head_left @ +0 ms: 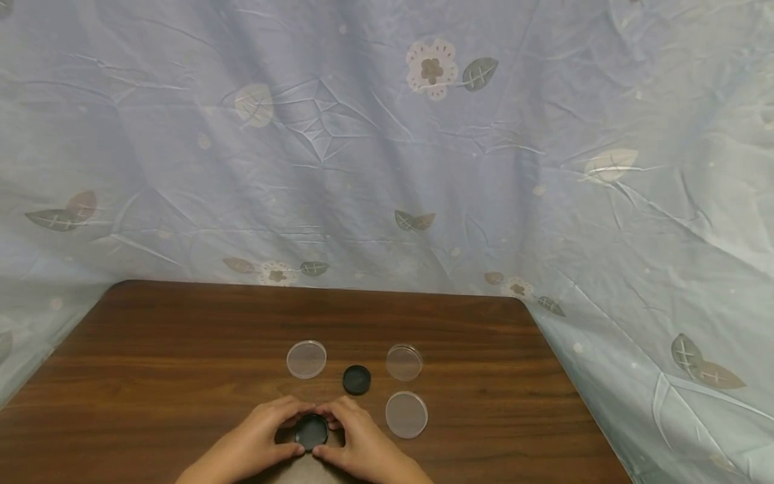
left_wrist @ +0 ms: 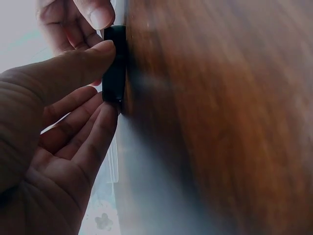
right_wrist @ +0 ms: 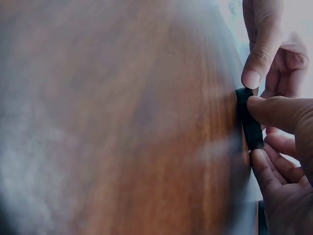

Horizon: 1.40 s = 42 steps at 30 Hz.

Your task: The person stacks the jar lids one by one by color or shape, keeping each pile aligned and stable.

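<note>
Pinching black disc (head_left: 311, 432) with left hand (head_left: 259, 432) and right hand (head_left: 359, 432) – could slip away by not equal pressure

Just beyond right hand (head_left: 363, 437), obstacle (black disc (head_left: 357, 380))

- The left forearm (head_left: 208, 466) and the right forearm (head_left: 400, 466) are bared and angled inward from the bottom edge of the head view.
- The left hand (head_left: 264, 431) and the right hand (head_left: 358, 431) are set close together, almost mirrored, with a rough ring formed between them.
- The left thumb (head_left: 285, 452) and the right thumb (head_left: 331, 457) are placed on the near side, tips near each other.
- The fingers (head_left: 296, 407) are curved round the far side.
- A pinching grip is made by each hand.
</note>
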### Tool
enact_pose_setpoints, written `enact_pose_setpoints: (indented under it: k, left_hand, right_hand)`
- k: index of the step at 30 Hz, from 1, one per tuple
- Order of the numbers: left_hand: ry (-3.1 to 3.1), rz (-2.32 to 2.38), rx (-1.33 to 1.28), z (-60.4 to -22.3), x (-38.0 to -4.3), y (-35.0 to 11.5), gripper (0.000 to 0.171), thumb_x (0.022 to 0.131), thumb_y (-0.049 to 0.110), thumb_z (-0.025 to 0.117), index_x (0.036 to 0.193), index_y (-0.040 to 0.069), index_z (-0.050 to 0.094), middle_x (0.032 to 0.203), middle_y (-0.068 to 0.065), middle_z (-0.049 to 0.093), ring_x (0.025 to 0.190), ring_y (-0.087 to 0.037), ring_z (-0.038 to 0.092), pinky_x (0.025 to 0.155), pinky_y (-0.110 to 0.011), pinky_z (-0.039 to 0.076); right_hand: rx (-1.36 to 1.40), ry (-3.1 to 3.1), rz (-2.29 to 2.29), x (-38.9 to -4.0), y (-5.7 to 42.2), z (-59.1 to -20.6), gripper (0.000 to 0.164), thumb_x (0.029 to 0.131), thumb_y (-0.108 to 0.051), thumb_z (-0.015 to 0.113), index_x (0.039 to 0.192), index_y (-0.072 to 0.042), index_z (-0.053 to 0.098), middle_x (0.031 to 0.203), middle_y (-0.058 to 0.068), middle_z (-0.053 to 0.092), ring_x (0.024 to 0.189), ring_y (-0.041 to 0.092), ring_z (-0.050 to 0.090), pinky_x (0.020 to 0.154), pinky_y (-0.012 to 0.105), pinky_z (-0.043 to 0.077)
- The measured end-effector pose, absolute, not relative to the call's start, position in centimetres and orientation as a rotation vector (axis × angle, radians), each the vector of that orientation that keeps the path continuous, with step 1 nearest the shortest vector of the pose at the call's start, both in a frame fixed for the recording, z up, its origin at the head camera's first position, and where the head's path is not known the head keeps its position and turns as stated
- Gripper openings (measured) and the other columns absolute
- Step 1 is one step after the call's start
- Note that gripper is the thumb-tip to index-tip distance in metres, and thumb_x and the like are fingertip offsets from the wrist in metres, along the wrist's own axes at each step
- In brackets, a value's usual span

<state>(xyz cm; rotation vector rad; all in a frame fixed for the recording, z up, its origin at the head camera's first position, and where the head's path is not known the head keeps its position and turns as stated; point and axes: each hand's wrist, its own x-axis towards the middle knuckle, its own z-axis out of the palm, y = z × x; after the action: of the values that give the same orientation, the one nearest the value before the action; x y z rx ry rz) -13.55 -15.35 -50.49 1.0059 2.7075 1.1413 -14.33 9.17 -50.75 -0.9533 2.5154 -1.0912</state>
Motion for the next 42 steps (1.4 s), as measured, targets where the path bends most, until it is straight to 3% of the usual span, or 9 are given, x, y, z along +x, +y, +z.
enact_pose_setpoints:
  k: [14,26,42]
  left_hand:
    - [2.577,1.296,0.912,-50.26,-13.37,-15.48,0.054,0.087,0.027,0.086,0.132,0.003,0.066,0.129,-0.012,0.071,0.116,-0.033,0.070,0.092,-0.030,0.063]
    - [2.737,1.195,0.924,-50.49,-12.99,-15.38,0.050,0.083,0.029,0.088,0.126,0.009,0.072,0.120,-0.004,0.073,0.108,-0.019,0.071,0.089,-0.028,0.061]
    - [2.670,1.167,0.840,-49.77,-12.57,-15.73,0.050,0.086,0.034,0.086,0.127,0.011,0.072,0.122,-0.002,0.072,0.110,-0.021,0.071,0.089,-0.028,0.061]
  right_hand:
    - [-1.010,2.504,-1.154,-14.46,9.07,-50.88,0.049,0.095,-0.026,0.080,0.135,-0.007,0.061,0.128,0.005,0.063,0.112,-0.001,0.060,0.096,0.014,0.055]
    - [-1.033,2.515,-1.124,-14.45,8.96,-50.86,0.046,0.095,-0.026,0.079,0.135,-0.009,0.062,0.127,0.004,0.064,0.111,-0.001,0.061,0.095,0.013,0.055]
    - [-1.112,2.512,-1.120,-14.06,8.85,-50.71,0.044,0.096,-0.026,0.078,0.135,-0.010,0.063,0.127,0.004,0.064,0.113,0.002,0.061,0.095,0.014,0.055]
